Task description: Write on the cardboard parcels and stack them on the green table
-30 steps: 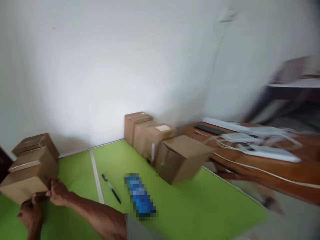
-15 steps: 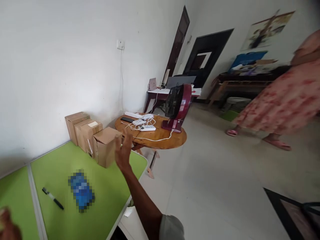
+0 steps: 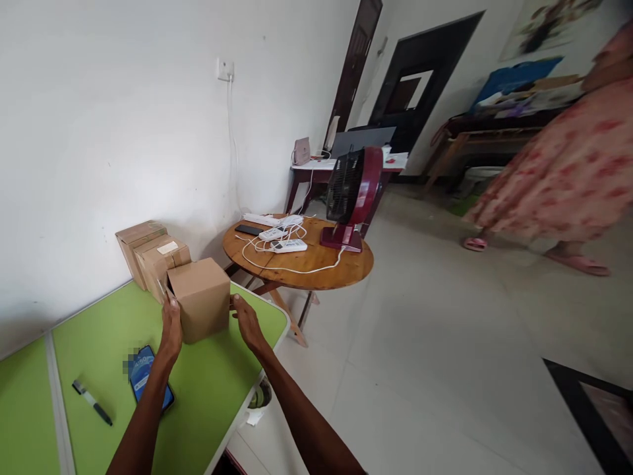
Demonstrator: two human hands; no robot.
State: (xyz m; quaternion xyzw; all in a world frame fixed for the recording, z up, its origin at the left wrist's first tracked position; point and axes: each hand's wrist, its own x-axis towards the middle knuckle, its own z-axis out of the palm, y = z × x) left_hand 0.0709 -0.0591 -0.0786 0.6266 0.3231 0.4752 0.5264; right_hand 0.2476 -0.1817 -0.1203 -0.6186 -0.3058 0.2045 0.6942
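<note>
A small brown cardboard box (image 3: 202, 298) stands upright near the far right corner of the green table (image 3: 217, 386), with both of the person's hands pressed flat against its opposite sides. The left hand (image 3: 171, 328) lies along the left face, fingers held together and stretched upward, while the right hand (image 3: 246, 321) meets the right face with fingers slightly spread, the tips touching the cardboard. The box looks closed and square-edged, so it is likely stiff and light, and a grip by the two side walls with flat palms suits it well; its plain surface may slip if squeezed weakly, though how much it weighs cannot be told. Just behind it, against the white wall, a row of similar boxes (image 3: 151, 251) stands close together. On the table nearer the person lie a phone (image 3: 148, 382), partly under the left forearm, and a black pen (image 3: 91, 402). Beyond the table's end stands a round wooden table (image 3: 316, 267) bearing white cables and a dark red fan (image 3: 352, 198). Another person in a floral dress (image 3: 558, 178) stands well apart.
</note>
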